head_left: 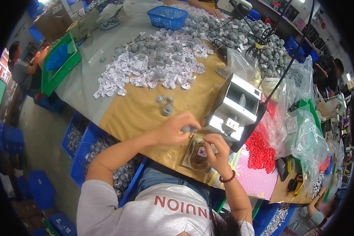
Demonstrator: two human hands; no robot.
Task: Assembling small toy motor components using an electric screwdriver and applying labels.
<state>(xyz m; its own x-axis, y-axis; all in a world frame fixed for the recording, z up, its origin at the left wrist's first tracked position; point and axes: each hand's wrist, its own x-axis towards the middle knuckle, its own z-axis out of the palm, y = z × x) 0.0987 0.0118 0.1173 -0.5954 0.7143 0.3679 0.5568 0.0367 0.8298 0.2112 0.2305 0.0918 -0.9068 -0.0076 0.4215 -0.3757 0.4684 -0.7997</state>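
My left hand (176,128) is closed around a small grey rounded part (188,129), just above the near edge of the table. Close to its right, my right hand (218,150) has thumb and fingers pinched together; whatever lies between them is too small to make out. Beneath both hands is a shallow clear tray (194,164) with a brown round shape in it. A small white piece with a red mark (201,152) rests over that tray, beside my right fingers. Beyond my left hand, a few loose grey parts (166,108) lie on brown paper.
A white machine (236,106) stands right of my hands, with a pile of red pieces (259,153) beyond my right wrist. Heaps of white pieces (133,72) and grey parts (263,51) cover the far table, near a blue basket (168,17). Other people work nearby.
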